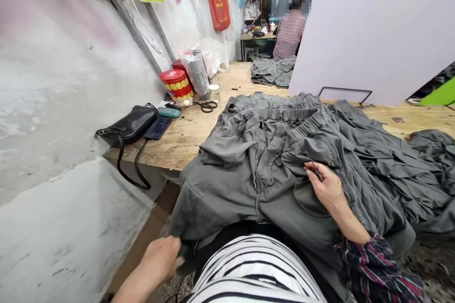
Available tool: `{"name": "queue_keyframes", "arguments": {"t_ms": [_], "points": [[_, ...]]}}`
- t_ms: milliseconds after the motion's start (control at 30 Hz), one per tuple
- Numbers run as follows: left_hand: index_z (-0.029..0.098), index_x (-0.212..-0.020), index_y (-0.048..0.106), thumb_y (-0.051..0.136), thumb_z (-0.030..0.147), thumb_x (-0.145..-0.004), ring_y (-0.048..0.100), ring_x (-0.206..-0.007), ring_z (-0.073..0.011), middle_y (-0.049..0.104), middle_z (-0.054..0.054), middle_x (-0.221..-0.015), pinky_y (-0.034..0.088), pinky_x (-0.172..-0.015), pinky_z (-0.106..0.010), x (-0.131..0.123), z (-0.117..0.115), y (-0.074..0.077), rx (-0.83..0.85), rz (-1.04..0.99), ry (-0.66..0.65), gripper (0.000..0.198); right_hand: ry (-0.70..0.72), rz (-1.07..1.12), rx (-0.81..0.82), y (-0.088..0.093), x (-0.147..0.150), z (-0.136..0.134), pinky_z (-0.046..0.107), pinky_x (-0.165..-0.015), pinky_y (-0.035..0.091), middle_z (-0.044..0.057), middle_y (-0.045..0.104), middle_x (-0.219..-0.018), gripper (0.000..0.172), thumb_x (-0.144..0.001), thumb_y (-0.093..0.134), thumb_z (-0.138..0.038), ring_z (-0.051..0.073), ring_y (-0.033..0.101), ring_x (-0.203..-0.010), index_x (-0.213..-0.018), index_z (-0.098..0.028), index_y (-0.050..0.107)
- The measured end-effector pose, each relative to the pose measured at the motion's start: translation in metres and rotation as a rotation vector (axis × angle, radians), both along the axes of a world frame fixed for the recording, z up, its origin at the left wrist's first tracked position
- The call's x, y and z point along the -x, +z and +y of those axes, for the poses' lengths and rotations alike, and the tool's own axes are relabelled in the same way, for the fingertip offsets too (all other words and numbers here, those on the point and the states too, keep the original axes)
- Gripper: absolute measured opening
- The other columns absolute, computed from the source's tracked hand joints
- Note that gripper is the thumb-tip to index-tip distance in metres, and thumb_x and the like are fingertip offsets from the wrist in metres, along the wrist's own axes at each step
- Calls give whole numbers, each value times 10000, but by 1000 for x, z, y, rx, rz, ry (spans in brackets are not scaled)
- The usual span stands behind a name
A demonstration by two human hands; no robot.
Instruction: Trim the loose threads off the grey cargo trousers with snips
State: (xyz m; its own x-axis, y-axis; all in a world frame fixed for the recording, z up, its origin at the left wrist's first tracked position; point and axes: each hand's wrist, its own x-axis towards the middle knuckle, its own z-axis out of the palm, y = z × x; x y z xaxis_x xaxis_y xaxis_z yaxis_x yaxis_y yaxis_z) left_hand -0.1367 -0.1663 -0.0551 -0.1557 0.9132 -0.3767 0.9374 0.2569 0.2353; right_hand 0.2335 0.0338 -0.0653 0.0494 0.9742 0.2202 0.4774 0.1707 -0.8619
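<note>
Where a plywood tabletop point(185, 142) runs along a concrete wall point(64, 104), several grey trousers point(263, 170) lie heaped across it and over its near edge, with a seated co-worker point(289, 35) beyond a second grey pile point(272, 70). A black bag point(128, 125) and scissors point(205, 106) sit left of the heap. The right hand point(325, 188) rests on the trousers, its fingers point(310, 167) pinching a small dark tool point(318, 175). The left hand point(159, 260) is at the trousers' lower edge, too blurred to tell whether its fingers point(176, 253) grip the cloth.
</note>
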Motion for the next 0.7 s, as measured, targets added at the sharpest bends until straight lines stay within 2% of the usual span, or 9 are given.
{"name": "queue_keyframes", "arguments": {"t_ms": [67, 133, 167, 267, 367, 433, 533, 633, 700], "points": [[157, -529, 618, 527, 281, -729, 559, -555, -166, 588, -30, -518, 356, -561, -240, -19, 26, 5, 38, -227, -131, 252, -39, 1, -7, -8, -5, -4, 391, -866, 450, 82, 676, -947, 301, -755, 537, -371, 210, 617, -895, -969, -175, 615], [163, -658, 664, 491, 294, -782, 545, -591, -142, 616, -11, -601, 353, -571, -217, -43, 55, 6, -89, -554, -187, 251, -96, 4, -19, -11, -4, -6, 374, -856, 458, 82, 678, -941, 290, -766, 530, -377, 203, 619, -885, -954, -174, 618], [166, -729, 679, 504, 315, -785, 547, -615, -146, 632, -17, -642, 368, -593, -218, -57, 69, 5, -195, -643, -152, 236, -118, 0, -26, -11, -3, -6, 366, -846, 462, 80, 679, -933, 280, -769, 529, -376, 200, 620, -876, -942, -175, 621], [162, -933, 651, 551, 372, -772, 558, -641, -154, 637, -48, -739, 397, -624, -231, -94, 106, -6, -318, -710, -80, 282, -104, -54, -47, -12, 3, -8, 344, -829, 464, 75, 678, -930, 268, -781, 520, -363, 195, 617, -866, -945, -179, 624], [165, -972, 590, 669, 396, -665, 532, -631, -160, 590, -46, -750, 387, -634, -253, -120, 131, -20, -436, -578, -36, 392, -64, -133, -56, -13, 6, -10, 330, -813, 467, 74, 680, -929, 263, -789, 503, -351, 194, 618, -862, -942, -180, 630], [181, -905, 563, 697, 314, -618, 514, -635, -156, 547, -18, -710, 374, -645, -256, -128, 142, -29, -499, -589, 32, 343, -71, -161, -63, -13, 6, -11, 323, -795, 473, 71, 684, -915, 264, -788, 500, -353, 192, 621, -844, -933, -178, 635], [193, -763, 511, 597, 177, -640, 479, -562, -119, 473, 34, -597, 359, -604, -232, -128, 153, -37, -418, -858, 175, 150, -79, -172, -72, -11, 5, -13, 307, -765, 481, 63, 687, -891, 257, -789, 504, -347, 184, 626, -808, -921, -175, 641], [187, -696, 450, 514, 186, -674, 485, -503, -103, 451, 50, -529, 362, -539, -212, -121, 153, -37, -303, -1033, 251, 67, -37, -152, -79, -8, 14, -25, 275, -707, 488, 49, 686, -842, 217, -802, 518, -333, 167, 628, -749, -896, -184, 645], [186, -689, 418, 505, 222, -689, 511, -521, -97, 465, 51, -537, 404, -566, -211, -117, 149, -31, -269, -1113, 299, 94, 85, -131, -84, -8, 28, -39, 254, -667, 488, 39, 683, -806, 176, -812, 531, -316, 155, 627, -717, -870, -194, 643]]}}
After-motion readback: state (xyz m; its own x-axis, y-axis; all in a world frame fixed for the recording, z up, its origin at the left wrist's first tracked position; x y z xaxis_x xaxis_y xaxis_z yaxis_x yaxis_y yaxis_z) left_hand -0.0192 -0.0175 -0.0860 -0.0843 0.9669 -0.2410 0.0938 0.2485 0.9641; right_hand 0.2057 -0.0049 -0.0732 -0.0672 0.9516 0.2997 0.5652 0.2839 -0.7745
